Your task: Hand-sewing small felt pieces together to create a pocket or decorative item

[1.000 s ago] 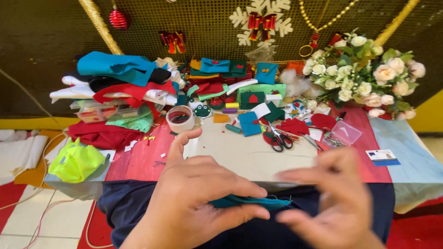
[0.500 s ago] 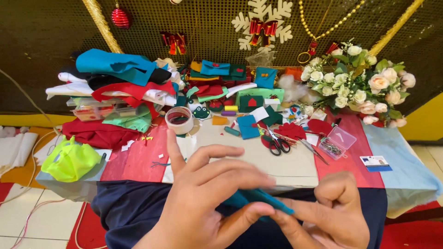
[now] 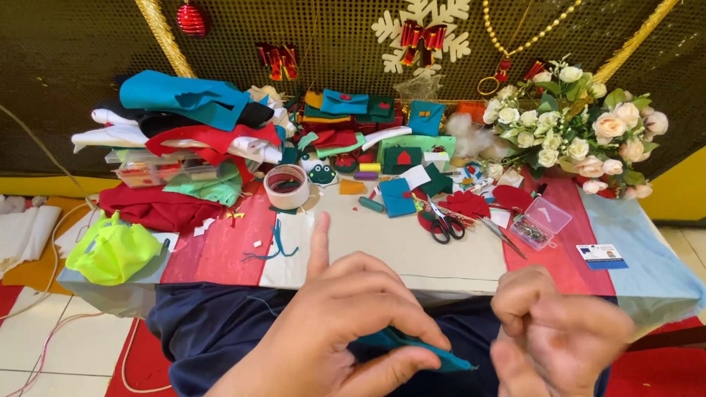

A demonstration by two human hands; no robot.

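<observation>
Closest to the camera, over the lap, the left hand (image 3: 346, 323) is pinched shut on a small piece of teal felt (image 3: 415, 345), thumb below and fingers above, with the index finger sticking up free. The felt pokes out to the right as a thin pointed strip; it looks light, soft and floppy, likely to bend or slip unless held near its edge between fingertips, close to the spot being worked. Just to its right, the right hand (image 3: 555, 331) is curled with fingers drawn together, apart from the felt; it is blurred, so I cannot tell whether it pinches anything. Beyond the hands, the table (image 3: 412, 257) carries loose teal scraps, scissors (image 3: 443, 224), a roll of tape (image 3: 287, 186) and a clear plastic box (image 3: 542, 221). Further back lie stacked felt sheets (image 3: 184, 121) and a bunch of pale roses (image 3: 581, 125).
</observation>
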